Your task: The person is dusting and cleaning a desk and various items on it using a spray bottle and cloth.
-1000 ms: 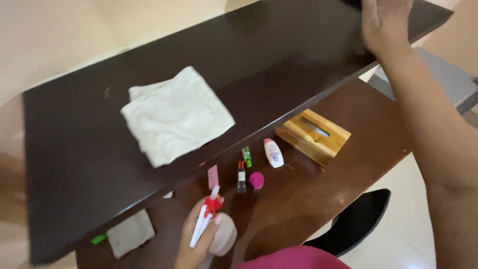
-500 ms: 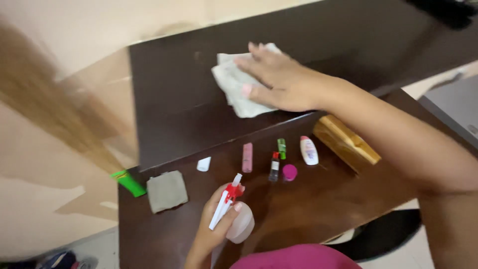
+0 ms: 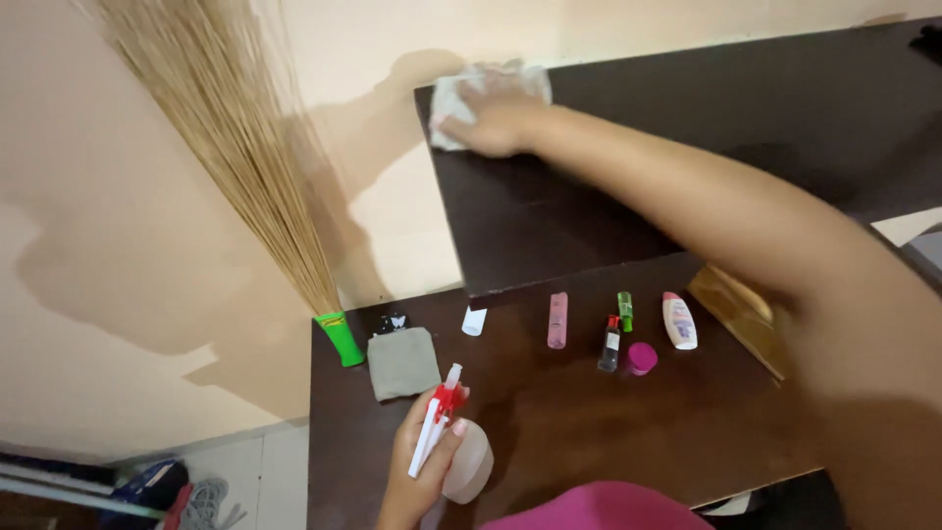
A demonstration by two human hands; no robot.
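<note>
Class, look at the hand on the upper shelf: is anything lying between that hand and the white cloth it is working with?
Nothing visible does. The right hand lies flat on the white cloth, pressing it against the far left corner of the dark shelf. The left hand holds the spray bottle over the lower desk.

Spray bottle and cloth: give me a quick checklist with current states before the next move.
1. Left hand grips the spray bottle: ok.
2. Right hand lies flat on the white cloth: ok.
3. Cloth sits on the upper dark shelf, at its left corner: ok.
4. Nozzle aimed at the shelf: cannot tell.
5. Small items on the lower table, such as the pink cap and white bottle, lie apart from both hands: ok.
6. Liquid left in the bottle: cannot tell.
</note>
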